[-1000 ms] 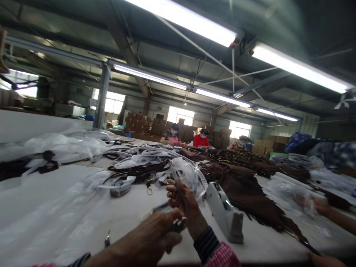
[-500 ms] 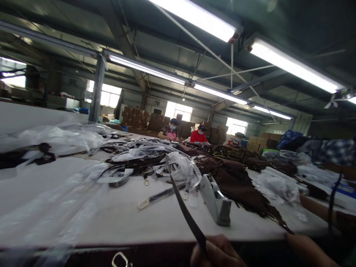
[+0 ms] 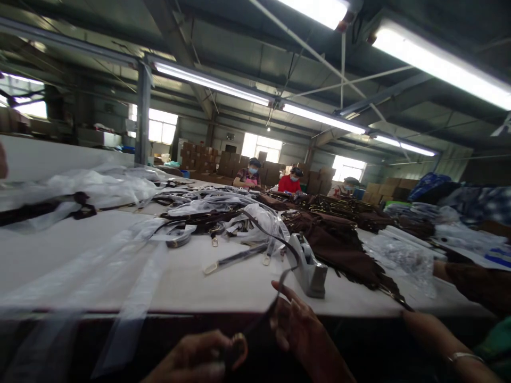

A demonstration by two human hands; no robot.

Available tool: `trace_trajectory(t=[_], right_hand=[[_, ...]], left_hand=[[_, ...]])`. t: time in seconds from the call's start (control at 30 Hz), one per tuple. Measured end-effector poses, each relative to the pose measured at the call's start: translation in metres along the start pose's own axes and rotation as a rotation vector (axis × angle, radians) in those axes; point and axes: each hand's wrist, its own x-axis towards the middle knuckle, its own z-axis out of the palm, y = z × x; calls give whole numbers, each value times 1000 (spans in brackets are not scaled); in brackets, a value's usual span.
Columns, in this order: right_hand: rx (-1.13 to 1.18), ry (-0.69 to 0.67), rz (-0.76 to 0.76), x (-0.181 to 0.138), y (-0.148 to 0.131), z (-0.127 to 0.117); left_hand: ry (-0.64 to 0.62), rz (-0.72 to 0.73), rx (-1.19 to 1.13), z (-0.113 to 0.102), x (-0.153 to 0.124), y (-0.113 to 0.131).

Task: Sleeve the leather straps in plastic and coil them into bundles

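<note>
My left hand point(image 3: 195, 355) is at the bottom centre, its fingers closed round the end of a dark strap, next to a gold-coloured metal ring point(image 3: 239, 350). From there the strap point(image 3: 288, 246) rises past my right hand and curves back over the table to a heap of straps. My right hand point(image 3: 299, 325) is to the right of the left one, index finger stretched out and fingers apart, with the strap passing by its fingertips. Just beyond it stands a grey tape dispenser point(image 3: 309, 271). A strap with a metal clasp point(image 3: 235, 258) lies on the table.
Plastic-wrapped straps point(image 3: 255, 226) and brown fringed pieces point(image 3: 331, 242) cover the table's middle. Clear plastic bags point(image 3: 99, 186) lie at left, some hanging over the front edge. A co-worker's arm with a bracelet point(image 3: 439, 335) reaches in at right. Masked people sit across the table.
My left hand has come into view with the strap end and ring. My right hand, closed on the strap before, has moved up and its fingers have spread. The strap now hangs in a slack curve.
</note>
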Motion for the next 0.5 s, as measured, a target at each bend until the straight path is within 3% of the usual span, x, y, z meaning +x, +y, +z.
trace_trajectory(t=[0.13, 0.33, 0.5], right_hand=[[-192, -132, 14, 5, 3, 42], [-339, -276, 71, 22, 39, 99], [-293, -201, 127, 47, 54, 111]], left_hand=[[409, 96, -302, -7, 24, 17], [571, 369, -342, -11, 62, 76], [669, 417, -145, -56, 94, 101]])
